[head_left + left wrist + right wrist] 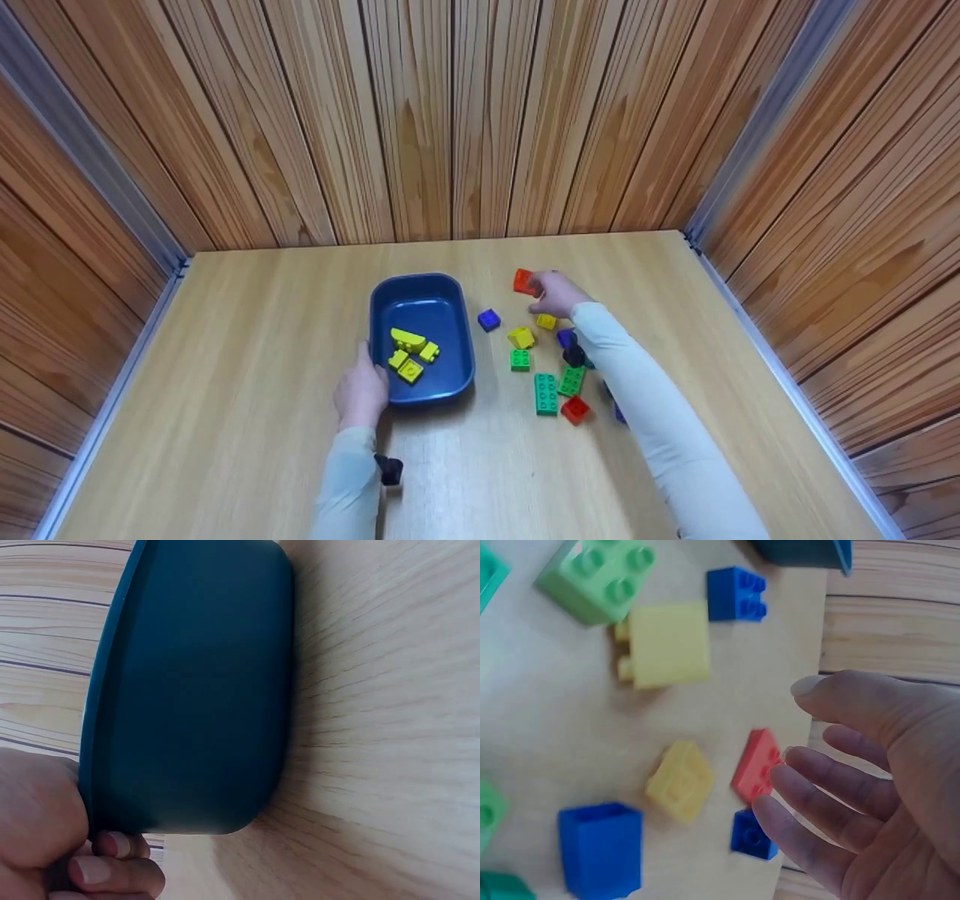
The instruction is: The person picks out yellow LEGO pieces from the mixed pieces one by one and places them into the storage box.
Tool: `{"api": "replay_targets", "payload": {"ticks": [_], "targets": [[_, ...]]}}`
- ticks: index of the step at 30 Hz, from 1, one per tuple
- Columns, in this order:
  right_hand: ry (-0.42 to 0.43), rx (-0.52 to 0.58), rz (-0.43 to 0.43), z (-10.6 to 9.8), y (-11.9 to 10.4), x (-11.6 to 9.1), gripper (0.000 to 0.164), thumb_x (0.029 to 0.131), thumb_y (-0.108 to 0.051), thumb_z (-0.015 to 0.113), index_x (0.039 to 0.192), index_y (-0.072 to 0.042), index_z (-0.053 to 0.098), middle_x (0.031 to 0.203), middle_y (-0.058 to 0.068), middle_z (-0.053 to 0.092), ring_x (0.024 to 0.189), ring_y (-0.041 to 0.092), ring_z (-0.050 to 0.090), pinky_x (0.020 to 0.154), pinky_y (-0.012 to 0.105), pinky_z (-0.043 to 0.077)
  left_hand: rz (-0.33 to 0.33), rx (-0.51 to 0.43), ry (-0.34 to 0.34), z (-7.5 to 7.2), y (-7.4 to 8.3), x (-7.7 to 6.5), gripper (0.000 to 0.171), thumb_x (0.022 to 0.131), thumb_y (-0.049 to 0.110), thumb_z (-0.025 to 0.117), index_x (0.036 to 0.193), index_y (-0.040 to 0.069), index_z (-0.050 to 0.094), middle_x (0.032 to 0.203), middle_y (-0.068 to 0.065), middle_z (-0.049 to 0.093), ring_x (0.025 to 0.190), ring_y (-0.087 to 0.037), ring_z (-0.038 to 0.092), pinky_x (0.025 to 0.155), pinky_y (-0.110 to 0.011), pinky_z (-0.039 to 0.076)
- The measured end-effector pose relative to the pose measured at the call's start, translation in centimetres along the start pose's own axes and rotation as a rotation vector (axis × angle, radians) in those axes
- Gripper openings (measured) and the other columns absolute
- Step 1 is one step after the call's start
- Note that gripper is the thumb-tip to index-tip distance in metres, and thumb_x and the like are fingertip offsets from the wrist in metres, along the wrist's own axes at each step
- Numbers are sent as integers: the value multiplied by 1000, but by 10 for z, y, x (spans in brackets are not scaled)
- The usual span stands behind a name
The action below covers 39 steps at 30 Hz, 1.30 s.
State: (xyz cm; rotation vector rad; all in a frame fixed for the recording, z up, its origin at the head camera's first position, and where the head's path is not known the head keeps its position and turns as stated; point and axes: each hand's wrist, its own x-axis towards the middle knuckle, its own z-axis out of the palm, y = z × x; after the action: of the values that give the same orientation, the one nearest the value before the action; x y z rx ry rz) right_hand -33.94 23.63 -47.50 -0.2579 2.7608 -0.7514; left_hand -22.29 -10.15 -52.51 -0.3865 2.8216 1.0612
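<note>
My left hand (361, 391) grips the near left rim of a dark blue plastic bin (442, 396); in the left wrist view, curled fingers (124, 877) show below the rim. Several yellow toy bricks (407, 340) lie inside the bin. At the far right, my right hand (559, 294) reaches over the table beside a red toy brick (523, 281). The right wrist view shows the thumb well apart from the fingers (832, 780), whose tips are right by the red brick (756, 766). Nothing sits between thumb and fingers there.
Between bin and right arm lie a blue brick (489, 320), yellow bricks (521, 337), green bricks (546, 394) and another red brick (575, 410). The right sleeve (660, 420) hides part of the pile. A wood-panelled wall (450, 150) stands behind the table.
</note>
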Motion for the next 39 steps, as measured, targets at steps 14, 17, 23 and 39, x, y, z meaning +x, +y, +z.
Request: {"api": "replay_targets", "payload": {"ticks": [14, 17, 23, 39], "targets": [[-49, 55, 115, 10, 42, -4, 46, 85, -10, 72, 127, -5, 55, 114, 14, 58, 100, 30, 57, 87, 43, 49, -2, 29, 3, -1, 0, -1, 58, 99, 17, 47, 151, 7, 21, 116, -23, 60, 89, -32, 59, 85, -49, 46], [-49, 43, 105, 13, 47, -3, 45, 85, -11, 72, 126, -5, 55, 114, 13, 59, 99, 29, 58, 89, 45, 48, -13, 22, -4, -1, -1, 0, 59, 100, 17, 46, 152, 7, 20, 114, -22, 61, 89, -31, 59, 87, -50, 45], [-40, 37, 75, 17, 51, -1, 43, 84, -9, 73, 123, -3, 57, 113, 14, 60, 100, 30, 58, 90, 46, 47, 4, 28, 2, 1, -1, 1, 59, 100, 17, 46, 151, 6, 21, 111, -22, 62, 90, -32, 60, 87, -50, 46], [-44, -27, 51, 26, 46, 7, 38, 80, -7, 76, 116, -9, 64, 111, 11, 58, 101, 28, 55, 89, 45, 46, 13, 46, 30, 2, 0, 0, 58, 98, 16, 49, 149, 5, 26, 125, -27, 56, 102, -38, 60, 84, -52, 46]]}}
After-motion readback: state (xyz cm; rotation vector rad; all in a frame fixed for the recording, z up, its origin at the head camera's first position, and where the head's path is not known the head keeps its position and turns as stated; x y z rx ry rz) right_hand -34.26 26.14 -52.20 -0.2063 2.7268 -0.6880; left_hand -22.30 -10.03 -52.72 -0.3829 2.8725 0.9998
